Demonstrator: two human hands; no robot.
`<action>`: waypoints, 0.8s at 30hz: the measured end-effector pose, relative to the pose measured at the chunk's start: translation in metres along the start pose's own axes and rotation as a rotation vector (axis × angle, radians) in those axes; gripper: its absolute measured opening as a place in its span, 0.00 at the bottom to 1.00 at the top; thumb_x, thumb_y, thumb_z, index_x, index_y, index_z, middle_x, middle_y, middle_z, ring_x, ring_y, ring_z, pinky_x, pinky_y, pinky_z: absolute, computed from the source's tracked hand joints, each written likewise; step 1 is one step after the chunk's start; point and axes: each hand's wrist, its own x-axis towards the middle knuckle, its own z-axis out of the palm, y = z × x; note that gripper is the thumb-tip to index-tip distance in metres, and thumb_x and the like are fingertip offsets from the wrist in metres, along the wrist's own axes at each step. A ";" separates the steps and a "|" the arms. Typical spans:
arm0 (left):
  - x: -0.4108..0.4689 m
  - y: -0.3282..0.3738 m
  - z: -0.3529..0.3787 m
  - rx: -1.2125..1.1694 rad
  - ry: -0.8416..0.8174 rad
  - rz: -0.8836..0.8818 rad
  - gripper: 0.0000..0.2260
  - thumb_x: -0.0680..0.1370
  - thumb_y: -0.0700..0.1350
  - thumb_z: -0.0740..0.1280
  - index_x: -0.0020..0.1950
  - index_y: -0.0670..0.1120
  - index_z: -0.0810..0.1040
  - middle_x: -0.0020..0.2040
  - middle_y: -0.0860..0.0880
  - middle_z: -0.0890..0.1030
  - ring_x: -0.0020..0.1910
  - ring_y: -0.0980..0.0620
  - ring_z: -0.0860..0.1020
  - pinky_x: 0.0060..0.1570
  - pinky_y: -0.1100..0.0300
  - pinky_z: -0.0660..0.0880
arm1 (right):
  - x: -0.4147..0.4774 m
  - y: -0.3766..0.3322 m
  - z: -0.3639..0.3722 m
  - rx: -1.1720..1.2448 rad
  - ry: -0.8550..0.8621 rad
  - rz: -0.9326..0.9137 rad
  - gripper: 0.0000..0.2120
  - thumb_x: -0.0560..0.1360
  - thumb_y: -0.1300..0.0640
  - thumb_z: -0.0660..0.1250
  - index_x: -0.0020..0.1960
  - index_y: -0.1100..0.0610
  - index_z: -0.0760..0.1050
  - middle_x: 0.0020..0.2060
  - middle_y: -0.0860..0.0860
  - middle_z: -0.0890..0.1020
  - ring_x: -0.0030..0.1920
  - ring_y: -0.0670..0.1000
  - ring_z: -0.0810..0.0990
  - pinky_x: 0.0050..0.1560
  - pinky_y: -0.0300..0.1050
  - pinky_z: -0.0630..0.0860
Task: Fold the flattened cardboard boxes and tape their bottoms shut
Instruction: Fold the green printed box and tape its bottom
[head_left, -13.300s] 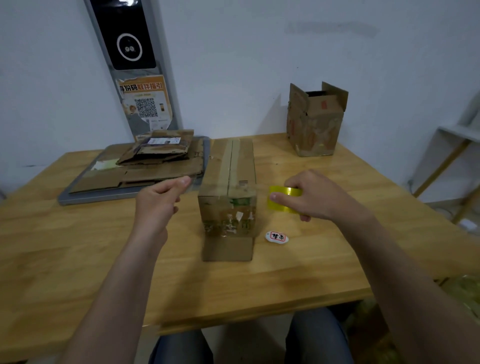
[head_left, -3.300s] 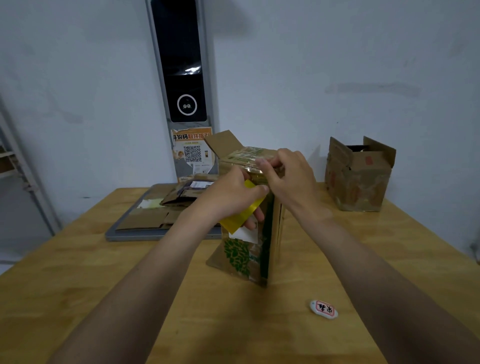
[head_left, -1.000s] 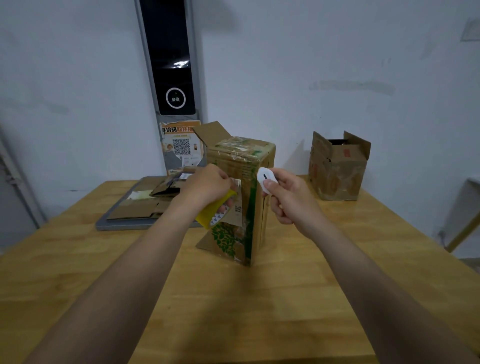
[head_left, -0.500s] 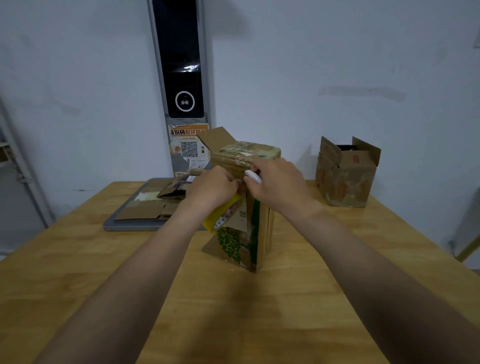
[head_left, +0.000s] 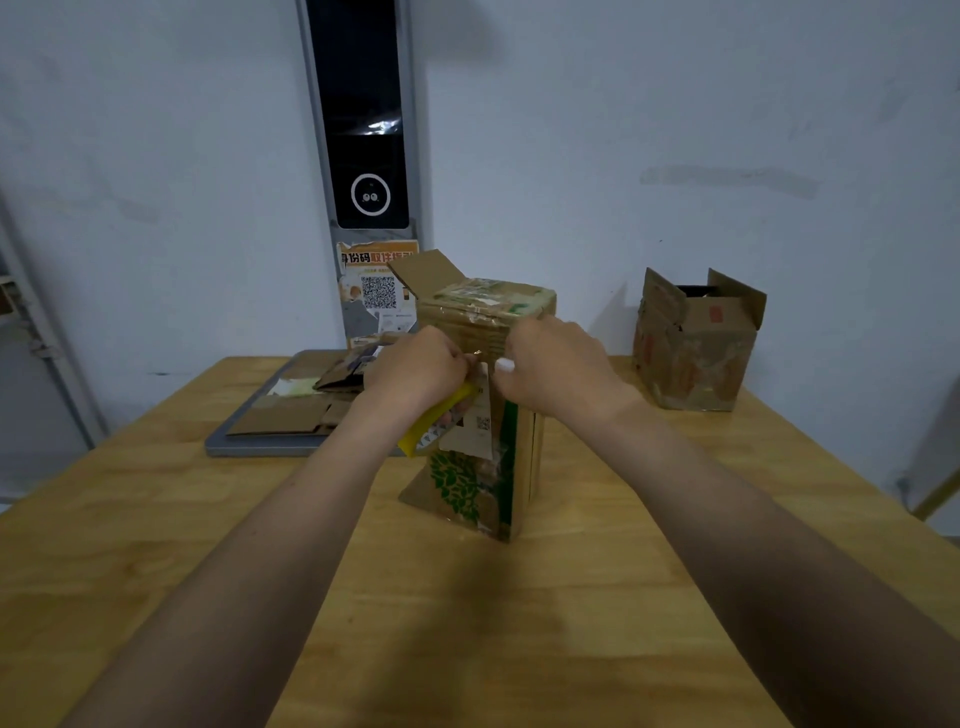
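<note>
A tall cardboard box (head_left: 511, 467) with green leaf print stands on end in the middle of the wooden table (head_left: 467, 623), its taped end facing up. My left hand (head_left: 415, 369) grips a yellow tape roll (head_left: 436, 423) against the box's near face. My right hand (head_left: 556, 364) holds a small white cutter (head_left: 504, 365) at the box's upper near edge, close to the left hand. A strip of tape between the hands is hard to make out.
A grey tray (head_left: 249, 447) with several flattened cardboard boxes (head_left: 291, 415) lies at the back left. A folded box (head_left: 696, 343) with open top flaps stands at the back right by the wall. A dark panel (head_left: 366, 130) with a QR poster hangs behind.
My right hand has brought the white cutter from beside the box to its upper near edge, next to my left hand. The left hand keeps the tape roll on the box.
</note>
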 end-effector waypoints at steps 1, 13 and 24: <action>-0.001 -0.001 0.000 -0.025 -0.011 -0.007 0.18 0.84 0.55 0.62 0.42 0.52 0.86 0.37 0.48 0.86 0.39 0.44 0.85 0.48 0.46 0.83 | -0.005 0.007 0.004 0.050 -0.020 -0.013 0.16 0.77 0.48 0.67 0.34 0.52 0.71 0.32 0.49 0.75 0.33 0.51 0.75 0.30 0.42 0.65; -0.011 -0.006 0.016 -0.239 0.005 -0.074 0.16 0.86 0.54 0.59 0.46 0.54 0.83 0.31 0.54 0.85 0.26 0.53 0.84 0.41 0.52 0.85 | -0.099 0.076 0.098 -0.059 -0.508 0.222 0.12 0.80 0.47 0.67 0.62 0.40 0.81 0.55 0.46 0.83 0.55 0.52 0.82 0.51 0.48 0.79; -0.023 -0.007 0.022 -0.256 0.016 -0.061 0.14 0.85 0.51 0.60 0.46 0.56 0.85 0.32 0.56 0.85 0.26 0.55 0.83 0.40 0.55 0.83 | -0.085 0.085 0.095 0.037 -0.458 0.238 0.25 0.77 0.51 0.72 0.73 0.42 0.73 0.65 0.48 0.78 0.67 0.54 0.77 0.60 0.49 0.74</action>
